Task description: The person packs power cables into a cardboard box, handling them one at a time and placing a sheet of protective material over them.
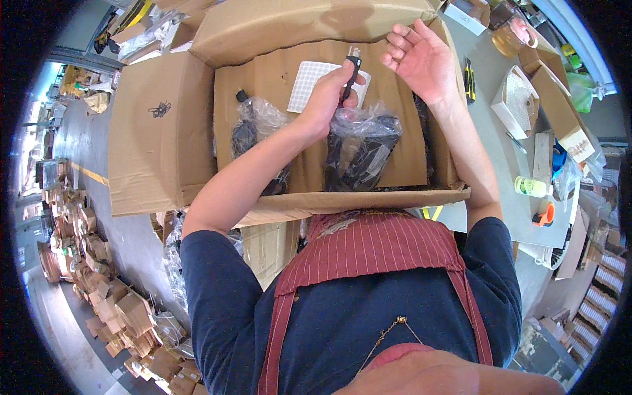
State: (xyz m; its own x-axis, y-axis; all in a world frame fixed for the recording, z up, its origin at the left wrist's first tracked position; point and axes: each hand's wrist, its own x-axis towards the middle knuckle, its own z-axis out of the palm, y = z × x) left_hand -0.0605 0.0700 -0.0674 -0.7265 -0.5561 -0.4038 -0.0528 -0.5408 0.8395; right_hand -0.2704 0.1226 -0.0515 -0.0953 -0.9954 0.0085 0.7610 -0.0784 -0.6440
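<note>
My left hand (327,94) is closed around a black power plug (354,60), its metal prongs pointing up and away from me. Below it, a clear plastic bag (361,148) with black contents lies in a large cardboard box (150,155). A second bagged black item (260,122) is to its left, partly behind my left forearm. Behind my left hand lies a white sheet of small round stickers (308,82) on a flat cardboard layer. Over the box's right side my right hand (424,62) is raised, palm showing, fingers loosely bent and apart, with nothing visible in it.
On the grey table at right are a black-and-yellow utility knife (469,80), a white open carton (515,102), a green-labelled bottle (532,187) and an orange tape roll (544,214). Stacked cardboard (131,313) covers the floor at left. The box flaps stand open.
</note>
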